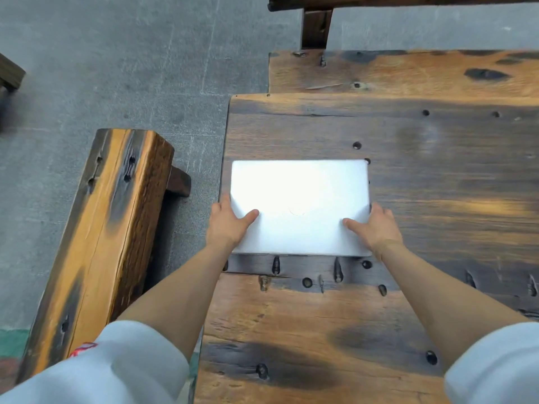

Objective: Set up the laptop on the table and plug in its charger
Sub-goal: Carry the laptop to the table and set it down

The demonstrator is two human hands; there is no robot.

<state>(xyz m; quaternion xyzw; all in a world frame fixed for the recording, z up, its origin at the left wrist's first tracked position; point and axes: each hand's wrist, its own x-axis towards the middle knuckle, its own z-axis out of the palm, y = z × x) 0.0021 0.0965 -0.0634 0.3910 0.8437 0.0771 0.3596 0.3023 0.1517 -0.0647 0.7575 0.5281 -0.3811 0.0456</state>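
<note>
A closed silver laptop (300, 196) lies flat on the dark wooden table (423, 176), near the table's left edge. My left hand (227, 223) grips the laptop's left side, thumb on the lid and fingers under the edge. My right hand (374, 225) grips the right side the same way. No charger or cable is in view.
A wooden bench (99, 237) runs along the table's left side on grey paved floor (116, 68). Another bench (316, 24) stands beyond the table's far end. The tabletop has several holes and old nails near its front plank seam (306, 275).
</note>
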